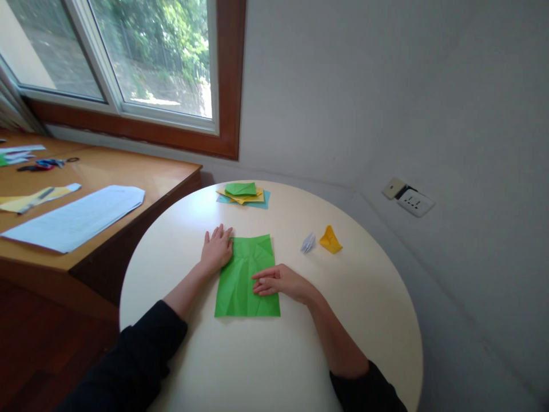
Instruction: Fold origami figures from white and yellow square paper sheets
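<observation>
Paper (240, 283), green and creased, lies flat in the middle of the round white desk (257, 366), left of its centre line. The long axis runs near to far, leaning slightly right at the far end; one short edge faces the near side, the other the far side. Crease lines run mainly along this axis, with one across the far part.

The left hand (218, 249) rests at the far left edge of the sheet, fingers extended and pointing to the far side. Its grip is released. The right hand (285, 281) is positioned over the right edge, fingers pointing left and slightly bent. Its grip is also released; whether the fingertips bear on the surface cannot be determined.

To the right of the sheet are a white folded piece (308, 243) and, just beside it on the right, a yellow folded piece (330, 240). At the far edge is a paper stack (243, 195): green uppermost, yellow below, blue at the bottom.

On the wooden desk (103, 171) at left lie white sheets (81, 214). A socket (416, 202) is mounted on the right wall.
</observation>
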A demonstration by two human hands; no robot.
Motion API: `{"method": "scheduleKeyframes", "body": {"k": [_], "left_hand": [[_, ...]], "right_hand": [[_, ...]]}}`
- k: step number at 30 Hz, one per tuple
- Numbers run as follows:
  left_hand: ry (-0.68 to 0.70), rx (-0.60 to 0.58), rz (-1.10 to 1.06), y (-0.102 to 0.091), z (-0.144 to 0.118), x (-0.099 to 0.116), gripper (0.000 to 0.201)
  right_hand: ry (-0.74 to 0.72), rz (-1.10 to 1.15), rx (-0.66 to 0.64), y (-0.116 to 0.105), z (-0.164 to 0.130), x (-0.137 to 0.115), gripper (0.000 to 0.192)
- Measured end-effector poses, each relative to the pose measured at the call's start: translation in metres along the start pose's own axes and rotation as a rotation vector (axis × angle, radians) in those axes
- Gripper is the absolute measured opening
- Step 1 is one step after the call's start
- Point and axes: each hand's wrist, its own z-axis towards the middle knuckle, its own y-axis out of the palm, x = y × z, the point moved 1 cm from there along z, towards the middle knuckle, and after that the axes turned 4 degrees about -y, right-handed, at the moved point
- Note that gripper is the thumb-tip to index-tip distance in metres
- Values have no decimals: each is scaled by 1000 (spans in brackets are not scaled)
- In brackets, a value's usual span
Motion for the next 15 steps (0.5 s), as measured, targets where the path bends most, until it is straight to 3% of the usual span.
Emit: {"method": "scheduleKeyframes", "body": {"k": [3, 5, 7, 10, 12, 15], "left_hand": [[58, 218, -79, -17, -9, 7, 44], [177, 285, -141, -27, -22, 18, 43], [277, 187, -181, -31, -38, 29, 41], [335, -58, -141, -23, -61, 39, 40], [352, -114, -79, -14, -71, 40, 43], [381, -100, 3, -4, -74, 31, 50]], "right_hand": [[-31, 61, -10, -2, 2, 1, 40], [-67, 123, -27, -5, 2, 1, 35], [-97, 176, -57, -7, 1, 2, 30], [-118, 223, -86, -9, 0, 3, 26], [-133, 245, -89, -10, 0, 3, 25], [-155, 265, -86, -10, 0, 3, 24]]}}
